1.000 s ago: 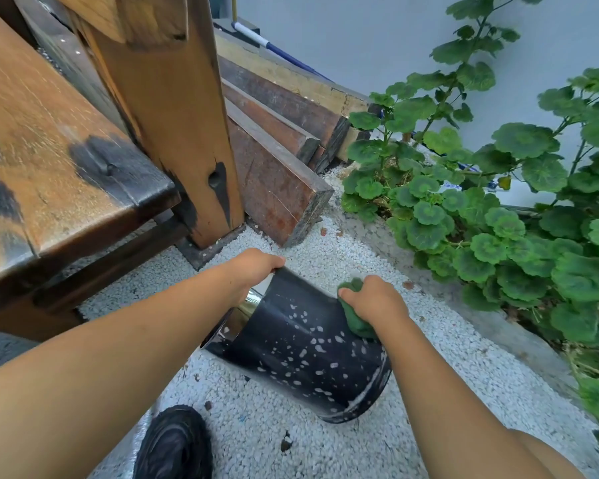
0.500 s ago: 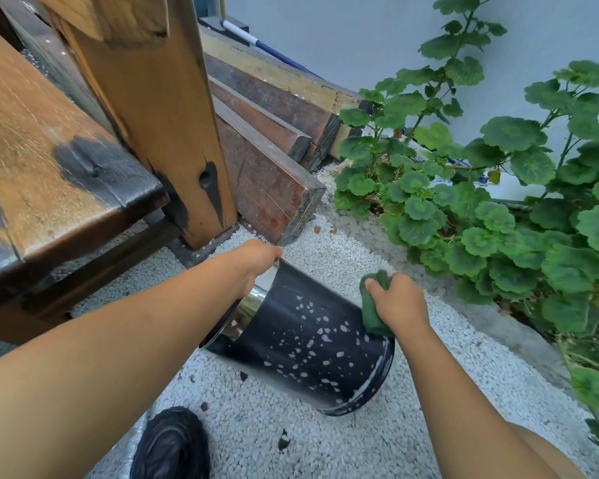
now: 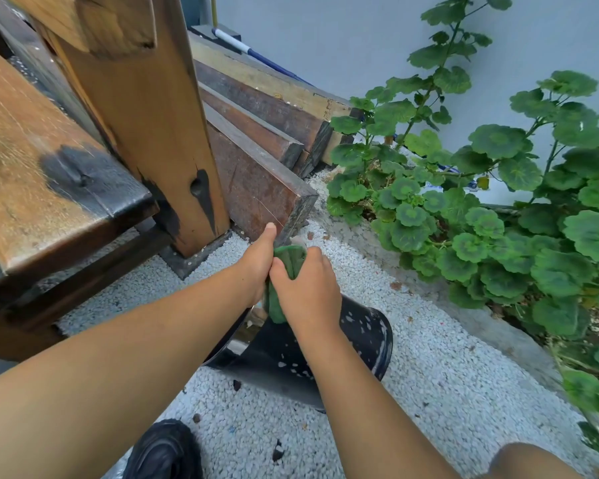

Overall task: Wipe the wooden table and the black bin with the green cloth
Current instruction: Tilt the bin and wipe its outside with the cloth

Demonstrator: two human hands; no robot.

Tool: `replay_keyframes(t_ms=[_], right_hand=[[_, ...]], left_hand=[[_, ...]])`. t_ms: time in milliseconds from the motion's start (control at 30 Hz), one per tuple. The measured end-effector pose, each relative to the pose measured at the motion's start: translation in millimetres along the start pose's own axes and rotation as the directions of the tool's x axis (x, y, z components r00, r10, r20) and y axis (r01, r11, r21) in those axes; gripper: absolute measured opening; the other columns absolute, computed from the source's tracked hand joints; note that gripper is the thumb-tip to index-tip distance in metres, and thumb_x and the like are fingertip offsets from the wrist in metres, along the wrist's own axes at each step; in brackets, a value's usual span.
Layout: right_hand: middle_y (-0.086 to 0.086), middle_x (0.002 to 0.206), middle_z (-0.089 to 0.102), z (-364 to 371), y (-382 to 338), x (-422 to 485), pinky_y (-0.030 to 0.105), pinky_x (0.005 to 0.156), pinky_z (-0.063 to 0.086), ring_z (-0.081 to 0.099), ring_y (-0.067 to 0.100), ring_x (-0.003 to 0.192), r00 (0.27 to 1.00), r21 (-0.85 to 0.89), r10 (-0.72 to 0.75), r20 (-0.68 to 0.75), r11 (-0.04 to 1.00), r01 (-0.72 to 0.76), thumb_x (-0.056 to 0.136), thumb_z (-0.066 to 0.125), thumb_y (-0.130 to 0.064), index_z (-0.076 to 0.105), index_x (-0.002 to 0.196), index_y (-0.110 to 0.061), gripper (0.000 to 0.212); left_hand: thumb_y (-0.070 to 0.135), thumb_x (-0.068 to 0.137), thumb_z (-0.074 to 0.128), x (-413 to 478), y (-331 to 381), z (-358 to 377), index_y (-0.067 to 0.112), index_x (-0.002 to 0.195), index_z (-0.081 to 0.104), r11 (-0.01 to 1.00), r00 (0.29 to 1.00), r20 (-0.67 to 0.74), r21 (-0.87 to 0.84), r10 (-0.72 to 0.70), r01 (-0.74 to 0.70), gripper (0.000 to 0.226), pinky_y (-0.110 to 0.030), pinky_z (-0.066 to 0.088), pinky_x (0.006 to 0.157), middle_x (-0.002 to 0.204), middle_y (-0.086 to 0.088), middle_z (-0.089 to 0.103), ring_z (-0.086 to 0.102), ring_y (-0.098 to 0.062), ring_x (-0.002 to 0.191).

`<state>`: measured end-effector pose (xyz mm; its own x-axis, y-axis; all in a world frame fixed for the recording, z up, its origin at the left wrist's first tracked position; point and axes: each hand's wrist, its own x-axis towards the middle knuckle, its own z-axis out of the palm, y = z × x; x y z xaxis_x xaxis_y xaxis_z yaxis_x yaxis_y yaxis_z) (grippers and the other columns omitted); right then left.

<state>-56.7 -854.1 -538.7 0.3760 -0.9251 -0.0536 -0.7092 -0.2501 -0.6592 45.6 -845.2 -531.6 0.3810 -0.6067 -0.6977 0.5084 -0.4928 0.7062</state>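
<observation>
The black bin (image 3: 360, 344), speckled with white flecks, lies tilted on white gravel beneath my forearms. Just above its metal-rimmed mouth, both hands meet around the bunched green cloth (image 3: 290, 259). My right hand (image 3: 308, 292) grips the cloth from the right with curled fingers. Pressed against the cloth's left side is my left hand (image 3: 258, 267), thumb pointing up, and it appears to grip the cloth too; its fingers are hidden. Neither hand touches the bin. The wooden table (image 3: 32, 150), worn with dark stains, fills the left, with its thick leg (image 3: 146, 133) beside it.
Stacked wooden beams (image 3: 256, 181) lie behind the table leg along a grey wall. Green leafy plants (image 3: 481, 219) fill the right behind a concrete kerb (image 3: 498, 333). A black shoe (image 3: 163, 451) shows at the bottom. A blue and white pole (image 3: 253, 51) leans at the back.
My right hand lifted the cloth off the bin's side and moved left. My left hand left the bin's rim and rose to meet the cloth. The bin now rests unheld.
</observation>
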Motion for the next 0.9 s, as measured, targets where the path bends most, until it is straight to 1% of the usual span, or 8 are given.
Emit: replay_keyframes(t_ms=[67, 200, 300, 367, 533, 667, 767, 900], right_hand=[[-0.003, 0.102, 0.051, 5, 2, 0, 0.037, 0.065, 0.048, 0.056, 0.021, 0.084, 1.0, -0.044, -0.011, -0.013, 0.999, 0.01, 0.09, 0.053, -0.055, 0.048, 0.108, -0.019, 0.04], [0.0, 0.107, 0.051, 10, 9, 3, 0.038, 0.066, 0.049, 0.058, 0.023, 0.086, 0.998, -0.12, -0.054, -0.007, 0.991, 0.053, 0.092, 0.05, -0.055, 0.048, 0.114, -0.018, 0.043], [-0.002, 0.112, 0.053, 7, 31, 7, 0.034, 0.067, 0.043, 0.057, 0.02, 0.089, 1.0, -0.115, -0.013, 0.004, 0.993, 0.013, 0.093, 0.052, -0.054, 0.05, 0.12, -0.02, 0.044], [-0.002, 0.113, 0.055, 2, 52, 9, 0.033, 0.068, 0.042, 0.054, 0.017, 0.086, 1.0, -0.127, 0.026, -0.003, 0.992, -0.027, 0.094, 0.054, -0.054, 0.052, 0.122, -0.019, 0.045], [0.001, 0.108, 0.058, -16, 104, 15, 0.033, 0.066, 0.041, 0.054, 0.018, 0.083, 0.99, -0.196, 0.137, -0.031, 0.97, -0.14, 0.094, 0.057, -0.051, 0.054, 0.118, -0.014, 0.044], [0.005, 0.107, 0.059, -26, 130, 17, 0.034, 0.066, 0.041, 0.052, 0.022, 0.082, 0.979, -0.214, 0.2, -0.049, 0.955, -0.206, 0.094, 0.057, -0.049, 0.054, 0.113, -0.012, 0.042], [0.005, 0.108, 0.059, -28, 139, 18, 0.034, 0.067, 0.04, 0.05, 0.022, 0.082, 0.974, -0.219, 0.218, -0.061, 0.949, -0.226, 0.094, 0.056, -0.049, 0.055, 0.114, -0.012, 0.042], [0.005, 0.104, 0.058, -26, 141, 19, 0.035, 0.066, 0.041, 0.05, 0.023, 0.081, 0.972, -0.23, 0.225, -0.064, 0.945, -0.234, 0.094, 0.057, -0.05, 0.054, 0.111, -0.012, 0.042]], left_hand=[[0.062, 0.097, 0.037, -3, 0, -2, 0.011, 0.103, 0.067, 0.999, 1.0, 0.01, 0.029, 0.017, -0.017, 0.059, -0.027, 0.05, 0.06, 0.087, -0.009, 0.073, 0.068, -0.018, 0.074], [0.051, 0.093, 0.058, -6, 0, -9, 0.012, 0.107, 0.069, 0.987, 0.997, -0.022, 0.14, 0.079, -0.075, 0.043, -0.029, 0.051, 0.071, 0.124, -0.016, 0.066, 0.066, -0.02, 0.088], [0.049, 0.09, 0.064, -8, -2, -16, 0.015, 0.141, 0.051, 0.973, 0.995, -0.043, 0.218, 0.088, -0.077, 0.064, -0.033, 0.032, 0.103, 0.152, -0.004, 0.041, 0.041, -0.021, 0.137], [0.05, 0.087, 0.066, -7, -3, -24, 0.018, 0.143, 0.048, 0.958, 0.996, -0.032, 0.276, 0.088, -0.076, 0.067, -0.038, 0.024, 0.107, 0.153, -0.001, 0.039, 0.036, -0.021, 0.14], [0.035, 0.092, 0.066, -4, -10, -39, 0.012, 0.116, 0.06, 0.938, 0.999, 0.017, 0.342, 0.049, -0.052, 0.034, -0.045, 0.012, 0.117, 0.127, -0.003, 0.056, 0.038, -0.022, 0.138], [0.031, 0.09, 0.07, -6, -16, -45, 0.017, 0.156, 0.017, 0.929, 0.996, 0.081, 0.365, 0.023, -0.051, 0.086, -0.042, 0.008, 0.12, 0.163, 0.0, 0.019, 0.014, -0.021, 0.15], [0.03, 0.088, 0.072, -11, -17, -50, 0.024, 0.152, 0.03, 0.919, 0.985, 0.161, 0.395, -0.064, -0.005, 0.076, -0.042, 0.009, 0.122, 0.159, 0.006, 0.029, 0.02, -0.02, 0.148], [0.042, 0.092, 0.065, -13, -17, -50, 0.019, 0.158, 0.011, 0.911, 0.994, 0.082, 0.411, -0.068, 0.028, 0.089, -0.049, 0.005, 0.12, 0.165, 0.0, 0.012, 0.008, -0.026, 0.152]])
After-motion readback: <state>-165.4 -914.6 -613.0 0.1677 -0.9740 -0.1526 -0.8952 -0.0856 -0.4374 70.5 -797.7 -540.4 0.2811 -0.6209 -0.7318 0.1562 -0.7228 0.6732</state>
